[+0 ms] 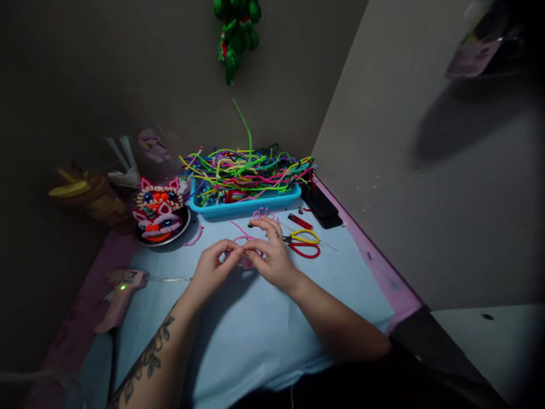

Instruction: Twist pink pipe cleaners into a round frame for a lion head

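Pinched between the fingertips of both hands is a pink pipe cleaner piece (pixel 247 262), bent into loops and partly hidden by the fingers. My left hand (pixel 213 264) grips it from the left with thumb and forefinger. From the right, my right hand (pixel 275 258) closes thumb and forefinger on it, the other fingers raised. More curled pink pipe cleaners (pixel 263 215) lie just behind the right hand. Beside that hand rest scissors (pixel 305 250) with one yellow and one red handle. A short pink strip (pixel 195 236) lies on the cloth beyond my left hand.
A blue tray (pixel 247 209) heaped with colourful pipe cleaners stands at the back. Left of it, a metal bowl (pixel 179 232) holds fuzzy animal faces. A pink glue gun (pixel 121 301) with a green light lies at left. A red lighter-like object (pixel 300 221) and black case (pixel 322 205) lie right.
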